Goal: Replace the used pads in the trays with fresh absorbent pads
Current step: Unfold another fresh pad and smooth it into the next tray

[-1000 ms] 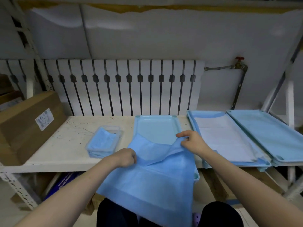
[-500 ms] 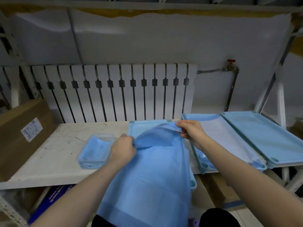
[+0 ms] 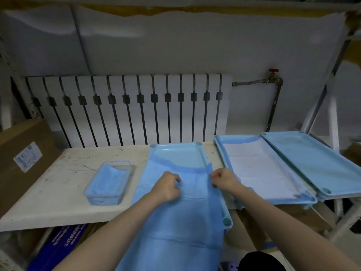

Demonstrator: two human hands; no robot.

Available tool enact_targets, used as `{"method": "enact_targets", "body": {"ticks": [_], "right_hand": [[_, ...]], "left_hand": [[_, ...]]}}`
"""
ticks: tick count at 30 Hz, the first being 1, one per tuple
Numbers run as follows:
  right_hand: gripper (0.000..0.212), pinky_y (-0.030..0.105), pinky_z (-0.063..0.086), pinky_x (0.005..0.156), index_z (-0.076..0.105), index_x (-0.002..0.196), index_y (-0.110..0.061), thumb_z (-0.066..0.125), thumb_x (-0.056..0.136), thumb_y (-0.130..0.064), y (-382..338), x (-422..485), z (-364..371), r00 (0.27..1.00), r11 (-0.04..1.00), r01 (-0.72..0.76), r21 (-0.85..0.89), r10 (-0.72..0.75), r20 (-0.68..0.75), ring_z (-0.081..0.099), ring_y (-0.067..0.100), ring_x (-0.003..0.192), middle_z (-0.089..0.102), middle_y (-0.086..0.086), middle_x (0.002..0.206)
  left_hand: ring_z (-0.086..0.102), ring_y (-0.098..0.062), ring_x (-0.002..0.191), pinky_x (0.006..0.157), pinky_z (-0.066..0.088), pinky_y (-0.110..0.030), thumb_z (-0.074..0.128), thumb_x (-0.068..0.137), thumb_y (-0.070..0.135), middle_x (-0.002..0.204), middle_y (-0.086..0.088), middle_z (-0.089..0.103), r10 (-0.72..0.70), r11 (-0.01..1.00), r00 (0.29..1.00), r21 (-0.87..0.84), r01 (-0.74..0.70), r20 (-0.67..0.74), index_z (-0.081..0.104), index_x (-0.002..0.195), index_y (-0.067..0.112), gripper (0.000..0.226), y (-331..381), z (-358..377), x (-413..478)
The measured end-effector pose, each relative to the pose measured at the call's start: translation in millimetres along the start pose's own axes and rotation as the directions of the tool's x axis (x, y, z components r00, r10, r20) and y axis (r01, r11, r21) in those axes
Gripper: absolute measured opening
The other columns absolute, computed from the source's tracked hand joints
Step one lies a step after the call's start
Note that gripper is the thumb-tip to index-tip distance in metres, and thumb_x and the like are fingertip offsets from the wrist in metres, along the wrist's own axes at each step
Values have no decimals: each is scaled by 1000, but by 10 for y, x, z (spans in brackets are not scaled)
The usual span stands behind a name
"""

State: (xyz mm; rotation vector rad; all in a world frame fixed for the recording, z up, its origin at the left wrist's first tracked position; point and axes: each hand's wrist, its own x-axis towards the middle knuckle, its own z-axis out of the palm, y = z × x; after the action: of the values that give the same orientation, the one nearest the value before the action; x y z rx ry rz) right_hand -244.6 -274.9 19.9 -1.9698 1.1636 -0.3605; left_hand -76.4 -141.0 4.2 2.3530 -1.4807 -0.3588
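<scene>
A blue absorbent pad [image 3: 175,222] lies over the middle light-blue tray [image 3: 175,153] and hangs off the table's front edge. The far end of that tray shows bare. My left hand [image 3: 168,185] rests with curled fingers on the pad near its upper middle. My right hand [image 3: 223,179] pinches the pad's right edge by the tray's right rim. To the right stands a second tray [image 3: 220,145] with a white pad [image 3: 259,171] in it. A third tray [image 3: 316,163], lined in blue, sits at the far right.
A clear plastic box [image 3: 107,182] with folded blue pads stands on the scratched white table [image 3: 58,182] left of the middle tray. A cardboard box [image 3: 21,163] fills the far left. A radiator [image 3: 127,108] runs behind. A blue box [image 3: 58,247] sits below the table.
Half a second ago both hands held the pad's top edge raised over the tray. The pad now lies flat on the tray, and both hands have come nearer and lower.
</scene>
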Motion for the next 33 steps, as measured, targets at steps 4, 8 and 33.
{"method": "enact_targets", "body": {"ticks": [4,8,33], "right_hand": [[18,28,47,64,47,67,-9,47,85,-9,134,-181,139,995,851,10,-525,41,86,58,24,73,54,7,71],[22,25,41,61,38,68,-18,48,85,-9,190,-355,212,999,734,-7,-680,39,31,53,17,72,46,-2,71],[21,31,44,64,42,76,-13,56,81,1,156,-773,370,992,695,24,-719,71,102,61,27,94,59,7,97]], "left_hand": [[56,-18,114,94,37,-19,55,84,11,118,-4,64,34,999,997,-14,-33,68,67,110,13,29,-3,195,-185],[63,-17,101,85,48,-22,51,82,10,103,-2,70,-7,1000,993,-7,8,119,69,90,16,21,-53,264,-324],[55,-8,79,60,38,-7,54,87,15,73,15,56,-10,991,976,-125,38,216,62,80,23,13,5,246,-771]]}}
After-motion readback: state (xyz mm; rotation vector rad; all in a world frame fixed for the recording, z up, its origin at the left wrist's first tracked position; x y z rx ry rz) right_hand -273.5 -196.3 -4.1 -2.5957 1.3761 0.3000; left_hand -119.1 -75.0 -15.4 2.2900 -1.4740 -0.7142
